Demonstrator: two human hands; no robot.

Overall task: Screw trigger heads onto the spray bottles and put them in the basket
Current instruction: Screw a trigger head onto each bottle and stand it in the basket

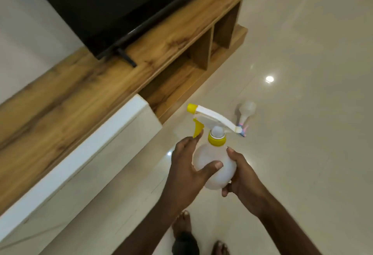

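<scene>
Both hands up close: left hand (188, 161) and right hand (240, 172) curl fingers around white spray bottle (212, 165), held above floor (302, 52); yellow-collared trigger head (210, 119) sits on top. Second bottle (246, 111) on floor beyond, wooden TV stand (80, 85) left.

My feed is evenly bright, lit from overhead: a ceiling lamp glares off the glossy floor (269, 79) beyond the wooden cabinet (121, 68). The cabinet's straight edges bow with wide-angle distortion, and motion blur softens everything.
</scene>
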